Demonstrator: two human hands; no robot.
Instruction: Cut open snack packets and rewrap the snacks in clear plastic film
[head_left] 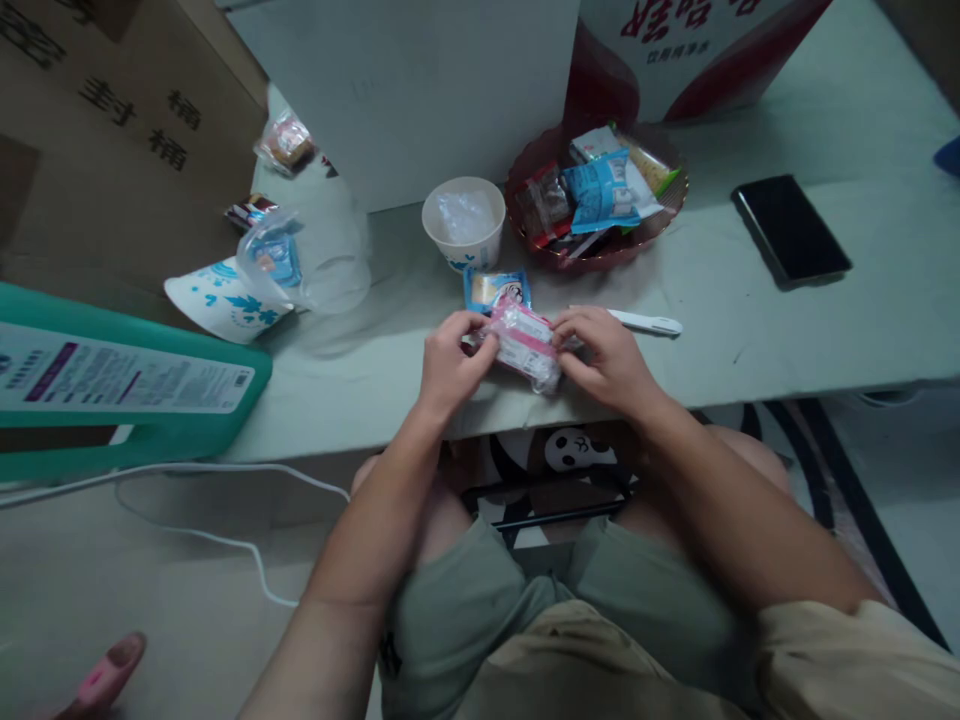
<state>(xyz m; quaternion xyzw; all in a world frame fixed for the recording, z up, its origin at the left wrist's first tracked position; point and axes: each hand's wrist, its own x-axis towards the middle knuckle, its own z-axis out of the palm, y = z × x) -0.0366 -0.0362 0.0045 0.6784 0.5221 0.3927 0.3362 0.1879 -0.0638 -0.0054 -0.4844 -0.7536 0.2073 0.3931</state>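
A small pink and white snack packet (523,345) in clear wrap is held between both hands just above the pale table's front edge (360,425). My left hand (452,362) pinches its left end, fingers closed. The packet's right end is gripped by my right hand (607,358), also closed. A blue snack packet (491,287) lies on the table right behind the hands. A white pen-like stick (649,322) rests beside my right hand.
A white paper cup (463,222) and a dark red bowl (670,205) of wrapped snacks stand behind. A black phone (791,228) lies at right. A tipped paper cup (217,300) with a clear bag, a teal box (127,390) and a white cable (225,480) are at left.
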